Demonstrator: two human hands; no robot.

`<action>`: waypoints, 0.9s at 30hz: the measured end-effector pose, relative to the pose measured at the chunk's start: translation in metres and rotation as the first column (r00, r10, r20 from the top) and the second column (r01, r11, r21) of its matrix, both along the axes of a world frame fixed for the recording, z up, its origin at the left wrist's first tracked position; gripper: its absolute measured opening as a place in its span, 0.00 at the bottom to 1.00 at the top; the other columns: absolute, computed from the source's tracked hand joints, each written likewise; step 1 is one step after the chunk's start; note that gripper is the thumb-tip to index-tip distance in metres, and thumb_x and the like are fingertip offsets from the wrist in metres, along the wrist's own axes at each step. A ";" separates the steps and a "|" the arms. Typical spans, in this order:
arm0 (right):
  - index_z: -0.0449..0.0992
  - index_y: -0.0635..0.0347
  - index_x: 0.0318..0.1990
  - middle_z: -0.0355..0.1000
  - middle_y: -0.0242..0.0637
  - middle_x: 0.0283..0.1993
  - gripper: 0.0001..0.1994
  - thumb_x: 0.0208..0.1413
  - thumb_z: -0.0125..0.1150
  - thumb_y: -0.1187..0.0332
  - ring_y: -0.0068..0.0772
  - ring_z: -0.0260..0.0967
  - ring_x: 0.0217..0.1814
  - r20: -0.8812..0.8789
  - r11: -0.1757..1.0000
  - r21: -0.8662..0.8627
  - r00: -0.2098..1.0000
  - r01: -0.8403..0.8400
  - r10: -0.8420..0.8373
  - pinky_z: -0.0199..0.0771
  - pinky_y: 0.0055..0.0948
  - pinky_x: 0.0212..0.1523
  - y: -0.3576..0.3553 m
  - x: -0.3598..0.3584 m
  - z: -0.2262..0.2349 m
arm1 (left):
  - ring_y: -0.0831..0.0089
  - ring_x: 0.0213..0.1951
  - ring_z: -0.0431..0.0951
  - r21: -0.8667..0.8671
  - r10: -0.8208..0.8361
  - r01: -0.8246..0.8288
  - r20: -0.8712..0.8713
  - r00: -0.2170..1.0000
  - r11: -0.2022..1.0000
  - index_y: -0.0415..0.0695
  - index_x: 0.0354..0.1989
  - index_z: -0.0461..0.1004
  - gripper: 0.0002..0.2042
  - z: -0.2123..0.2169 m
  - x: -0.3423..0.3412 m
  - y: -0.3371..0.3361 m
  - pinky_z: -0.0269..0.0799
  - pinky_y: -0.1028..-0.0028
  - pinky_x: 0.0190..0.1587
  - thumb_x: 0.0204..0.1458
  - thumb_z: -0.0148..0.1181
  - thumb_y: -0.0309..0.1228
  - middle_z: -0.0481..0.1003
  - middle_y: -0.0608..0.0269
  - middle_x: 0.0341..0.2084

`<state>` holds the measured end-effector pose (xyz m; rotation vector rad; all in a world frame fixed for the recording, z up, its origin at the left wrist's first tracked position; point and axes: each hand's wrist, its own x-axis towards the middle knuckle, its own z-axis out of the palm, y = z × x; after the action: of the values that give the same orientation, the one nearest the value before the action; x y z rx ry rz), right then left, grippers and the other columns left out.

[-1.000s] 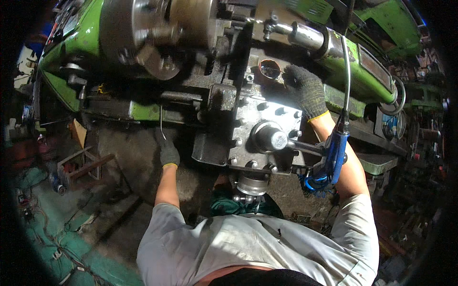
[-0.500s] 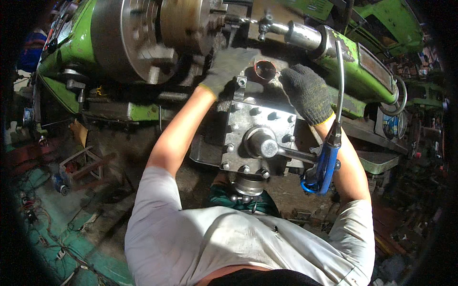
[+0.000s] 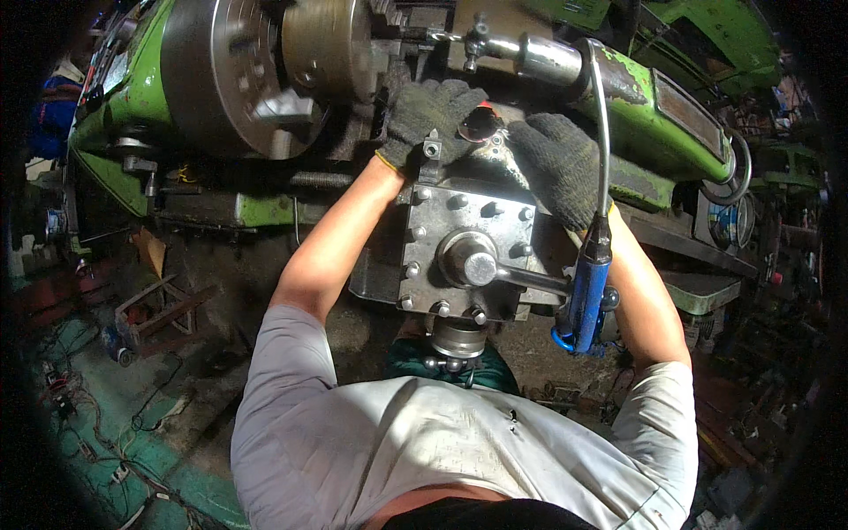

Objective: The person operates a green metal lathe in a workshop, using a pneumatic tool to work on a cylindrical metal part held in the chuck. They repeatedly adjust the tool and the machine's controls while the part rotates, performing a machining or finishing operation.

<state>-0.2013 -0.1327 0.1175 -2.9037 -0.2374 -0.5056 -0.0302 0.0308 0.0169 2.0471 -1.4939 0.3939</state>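
Note:
Both my hands wear dark knitted gloves and reach over a lathe, behind its square tool post (image 3: 424,287). My left hand (image 3: 428,119) is beside the cutting tool (image 3: 431,150), its fingers stretched out toward a small round cup (image 3: 478,126) with a reddish rim and dark inside. Its fingertips lie close to the cup's far rim; whether they touch it is unclear. To the right of the cup, my right hand (image 3: 556,168) is closed, fingers curled under. A pale thin end shows below that glove, but what it belongs to is hidden.
Left of my hands is the large chuck (image 3: 238,79) with a round workpiece (image 3: 327,53). The tailstock (image 3: 627,97) holds a drill bit pointing at it. A blue-handled hose nozzle (image 3: 590,296) hangs by my right forearm. The tool post lever (image 3: 534,280) sticks out rightward.
The whole view has shifted, so the machine sits slightly further left. My left hand, blurred before, is sharper now, its fingers reaching to the cup's far side. My right hand stays beside the cup.

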 end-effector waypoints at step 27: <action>0.82 0.63 0.45 0.77 0.28 0.32 0.13 0.66 0.64 0.61 0.15 0.68 0.29 -0.147 0.395 0.868 0.917 0.299 -0.372 0.67 0.19 0.30 -0.018 0.043 -0.005 | 0.53 0.55 0.77 -0.200 0.304 -0.487 -0.569 0.764 0.850 0.37 0.58 0.73 0.26 -0.118 -0.033 0.115 0.71 0.57 0.58 0.59 0.66 0.44 0.76 0.48 0.53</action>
<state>-0.1580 -0.1505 0.1122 -1.8511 0.5082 -0.5617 -0.0632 0.1453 -0.1009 1.9663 -0.6023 0.2085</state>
